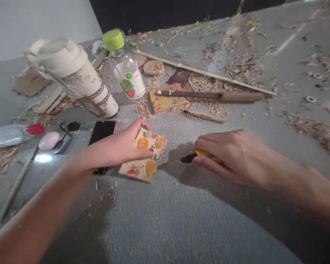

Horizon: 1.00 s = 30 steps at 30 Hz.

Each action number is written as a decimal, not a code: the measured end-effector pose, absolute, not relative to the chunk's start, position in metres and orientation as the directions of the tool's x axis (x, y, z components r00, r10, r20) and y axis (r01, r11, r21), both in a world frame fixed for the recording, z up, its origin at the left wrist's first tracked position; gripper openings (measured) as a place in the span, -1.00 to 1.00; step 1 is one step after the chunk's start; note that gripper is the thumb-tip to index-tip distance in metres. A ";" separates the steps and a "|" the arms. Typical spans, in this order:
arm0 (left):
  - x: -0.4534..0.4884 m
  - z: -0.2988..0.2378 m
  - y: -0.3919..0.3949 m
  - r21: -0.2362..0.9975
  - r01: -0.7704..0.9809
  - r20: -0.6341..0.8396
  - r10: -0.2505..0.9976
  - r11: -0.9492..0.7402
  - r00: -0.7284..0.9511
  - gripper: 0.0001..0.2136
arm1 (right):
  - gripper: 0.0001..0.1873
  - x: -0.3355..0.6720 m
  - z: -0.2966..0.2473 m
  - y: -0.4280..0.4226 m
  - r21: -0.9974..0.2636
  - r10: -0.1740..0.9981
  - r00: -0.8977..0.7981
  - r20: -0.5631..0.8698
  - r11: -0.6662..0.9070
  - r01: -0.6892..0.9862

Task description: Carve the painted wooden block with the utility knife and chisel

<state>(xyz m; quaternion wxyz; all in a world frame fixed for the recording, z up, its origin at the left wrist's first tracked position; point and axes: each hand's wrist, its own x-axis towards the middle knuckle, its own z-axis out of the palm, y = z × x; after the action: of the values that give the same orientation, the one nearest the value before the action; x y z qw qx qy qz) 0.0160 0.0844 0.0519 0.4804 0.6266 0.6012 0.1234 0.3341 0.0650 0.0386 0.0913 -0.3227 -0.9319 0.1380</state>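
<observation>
A small wooden panel (137, 171) with painted oranges and red fruit lies flat on the grey table. My left hand (123, 145) grips it from the left, thumb across its face and fingers at its far edge. To its right, my right hand (232, 157) is closed on a yellow-handled knife (189, 158); the dark tip points left towards the panel without touching it. Most of the handle is hidden in my fingers. Partly beneath my left wrist lies a black phone (102, 132).
Behind my hands are a file (192, 94) resting on a yellow patterned panel (165, 105), a thin wooden-handled tool (205, 116), a green-capped bottle (128, 75) and a cream tumbler (85, 79). A red-capped bottle (9, 135) lies at left. Wood shavings (242, 66) litter the table.
</observation>
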 end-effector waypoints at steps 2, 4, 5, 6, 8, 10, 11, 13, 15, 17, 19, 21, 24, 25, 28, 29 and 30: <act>0.018 0.049 0.090 0.739 0.660 -0.390 0.887 0.139 0.249 -0.38 | -0.52 0.327 0.032 0.059 -0.235 0.594 -0.797 0.106 0.794 0.561; 0.019 0.046 0.091 0.746 0.656 -0.373 0.889 0.116 0.267 -0.37 | -0.50 0.320 0.025 0.056 -0.205 0.576 -0.809 0.120 0.811 0.548; 0.019 0.044 0.090 0.752 0.650 -0.369 0.886 0.109 0.279 -0.37 | -0.50 0.318 0.023 0.055 -0.203 0.575 -0.810 0.116 0.812 0.547; 0.019 0.043 0.088 0.755 0.649 -0.361 0.886 0.095 0.290 -0.37 | -0.49 0.316 0.021 0.054 -0.203 0.577 -0.809 0.110 0.810 0.550; 0.020 0.042 0.084 0.733 0.680 -0.327 0.894 0.035 0.307 -0.39 | -0.50 0.313 0.018 0.054 -0.202 0.585 -0.805 0.096 0.804 0.560; 0.021 0.042 0.079 0.688 0.723 -0.252 0.915 -0.060 0.316 -0.45 | -0.50 0.311 0.017 0.054 -0.203 0.596 -0.799 0.085 0.795 0.572; 0.023 0.042 0.076 0.661 0.742 -0.211 0.922 -0.109 0.324 -0.47 | -0.50 0.311 0.017 0.053 -0.203 0.604 -0.793 0.078 0.788 0.581; 0.026 0.043 0.068 0.605 0.776 -0.155 0.930 -0.179 0.335 -0.46 | -0.48 0.311 0.017 0.051 -0.196 0.634 -0.771 0.059 0.765 0.614; 0.029 0.043 0.059 0.525 0.823 -0.144 0.930 -0.217 0.338 -0.42 | -0.46 0.311 0.018 0.046 -0.179 0.676 -0.736 0.034 0.728 0.661; 0.032 0.042 0.047 0.459 0.857 -0.106 0.944 -0.233 0.313 -0.44 | -0.46 0.311 0.019 0.041 -0.168 0.712 -0.702 0.013 0.694 0.700; 0.037 0.040 0.036 0.434 0.861 -0.036 0.950 -0.265 0.310 -0.47 | -0.50 0.310 0.020 0.037 -0.171 0.728 -0.686 0.012 0.677 0.716; 0.041 0.036 0.026 0.414 0.853 0.011 0.938 -0.319 0.345 -0.40 | -0.56 0.309 0.020 0.033 -0.182 0.730 -0.683 0.031 0.676 0.714; 0.049 0.029 0.018 0.347 0.871 0.064 0.935 -0.349 0.349 -0.11 | -0.63 0.307 0.020 0.028 -0.211 0.724 -0.685 0.083 0.684 0.698; 0.051 0.026 0.017 0.317 0.885 0.082 0.940 -0.341 0.332 -0.01 | -0.66 0.306 0.020 0.027 -0.219 0.719 -0.687 0.100 0.690 0.690; 0.054 0.020 0.018 0.244 0.917 0.118 0.948 -0.316 0.296 0.13 | -0.70 0.304 0.018 0.023 -0.231 0.696 -0.704 0.145 0.715 0.660; 0.054 0.019 0.018 0.231 0.920 0.123 0.948 -0.316 0.294 0.13 | -0.69 0.304 0.018 0.022 -0.230 0.688 -0.709 0.156 0.724 0.651; 0.053 0.018 0.019 0.223 0.922 0.127 0.947 -0.316 0.294 0.14 | -0.68 0.304 0.018 0.021 -0.226 0.681 -0.714 0.161 0.730 0.645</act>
<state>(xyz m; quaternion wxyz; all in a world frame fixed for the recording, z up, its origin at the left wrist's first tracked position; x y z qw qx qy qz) 0.0534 0.0190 0.0180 0.0535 0.8027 0.5822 0.1179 0.3039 0.0209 0.0181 0.1173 -0.3594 -0.9226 0.0766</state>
